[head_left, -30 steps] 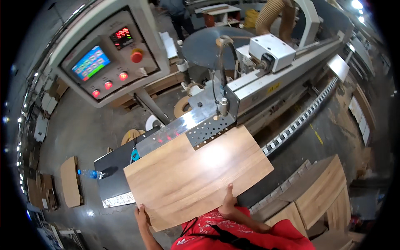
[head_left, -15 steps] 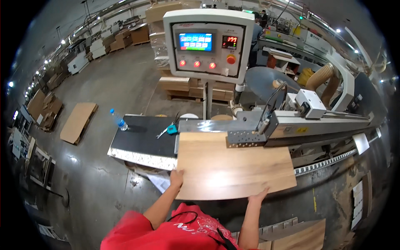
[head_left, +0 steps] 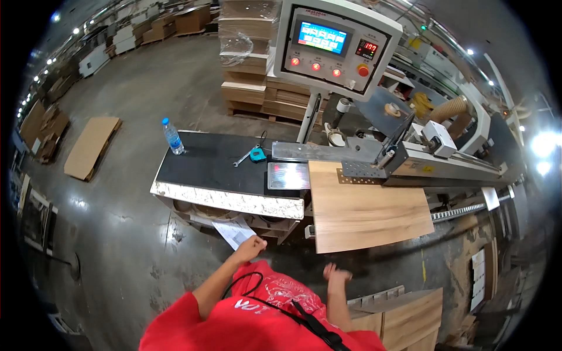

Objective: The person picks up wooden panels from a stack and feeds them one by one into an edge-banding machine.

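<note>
A wood-grain panel [head_left: 372, 213] lies flat in the edge machine, its far edge under the perforated metal guard [head_left: 363, 169]. My left hand [head_left: 250, 249] is off the panel, left of its near corner, with the fingers curled in and nothing seen in them. Below that hand, papers [head_left: 233, 231] stick out from the shelf under the black-topped table. Short of the panel's near edge, my right hand [head_left: 337, 273] is apart from it, slightly blurred, with fingers spread and holding nothing.
On the black-topped table [head_left: 205, 167] are a water bottle [head_left: 172, 137], a wrench [head_left: 243, 158] and a teal tape measure [head_left: 257, 154]. A control panel [head_left: 336, 50] stands above the machine. More wood-grain panels [head_left: 413, 319] lie low at my right. Stacked boards [head_left: 243, 93] stand behind.
Both hands have let go of the panel and drawn back toward my body. The panel now sits farther right along the machine. My view has shifted and tilted.
</note>
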Demonstrator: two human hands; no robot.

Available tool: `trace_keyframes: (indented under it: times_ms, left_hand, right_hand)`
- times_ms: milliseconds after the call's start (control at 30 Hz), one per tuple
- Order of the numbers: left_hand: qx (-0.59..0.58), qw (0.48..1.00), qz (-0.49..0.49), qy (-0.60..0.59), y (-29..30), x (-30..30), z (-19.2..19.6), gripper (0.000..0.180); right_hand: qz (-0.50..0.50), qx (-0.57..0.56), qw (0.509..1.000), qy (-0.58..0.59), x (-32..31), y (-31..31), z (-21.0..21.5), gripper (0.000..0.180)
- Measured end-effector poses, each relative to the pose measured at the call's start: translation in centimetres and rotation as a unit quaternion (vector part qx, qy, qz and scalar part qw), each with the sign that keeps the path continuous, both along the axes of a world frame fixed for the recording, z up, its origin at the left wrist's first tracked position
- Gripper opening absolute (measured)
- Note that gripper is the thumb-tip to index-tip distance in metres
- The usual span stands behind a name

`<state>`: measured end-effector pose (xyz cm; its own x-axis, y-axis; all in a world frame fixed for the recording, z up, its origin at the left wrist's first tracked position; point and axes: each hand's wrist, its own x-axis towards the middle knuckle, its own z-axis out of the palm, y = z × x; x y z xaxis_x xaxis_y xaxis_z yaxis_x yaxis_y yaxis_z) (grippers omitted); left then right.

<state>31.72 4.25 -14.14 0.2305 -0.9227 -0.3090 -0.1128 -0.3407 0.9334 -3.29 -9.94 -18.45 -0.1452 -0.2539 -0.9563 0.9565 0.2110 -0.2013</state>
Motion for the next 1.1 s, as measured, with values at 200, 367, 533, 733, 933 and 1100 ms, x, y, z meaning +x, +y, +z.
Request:
trace_keyframes:
  times_ms: [200, 367, 533, 733, 933, 1100]
  left_hand:
    - [0.01, 0.995, -0.074, 0.074, 4.1, -0.9, -3.0, 0.03]
    - [0.074, 0.965, -0.241, 0.079, 8.5, -1.9, -9.0, 0.031]
    - [0.106, 0.806, -0.553, -0.182, 15.1, 6.4, -18.9, 0.052]
    - [0.44, 0.861, -0.255, -0.013, 14.9, 13.3, -21.3, 0.039]
    - [0.37, 0.912, -0.168, -0.056, 13.5, 10.5, -19.6, 0.028]
    - [0.339, 0.915, -0.212, -0.05, 16.1, 5.2, -16.4, 0.018]
  right_hand:
    - [-0.004, -0.202, 0.979, 0.013, 2.1, -4.4, 7.1, 0.095]
    - [0.098, -0.128, 0.946, 0.282, -3.4, 5.6, 3.5, 0.078]
    - [0.093, -0.113, 0.88, 0.452, -14.1, 21.1, 3.1, 0.028]
    - [0.146, 0.337, 0.497, 0.786, -23.4, 42.6, 15.4, 0.06]
    - [0.234, 0.56, 0.435, 0.665, -30.4, 63.4, 23.0, 0.09]
    - [0.302, 0.556, 0.504, 0.588, -36.2, 71.2, 21.2, 0.092]
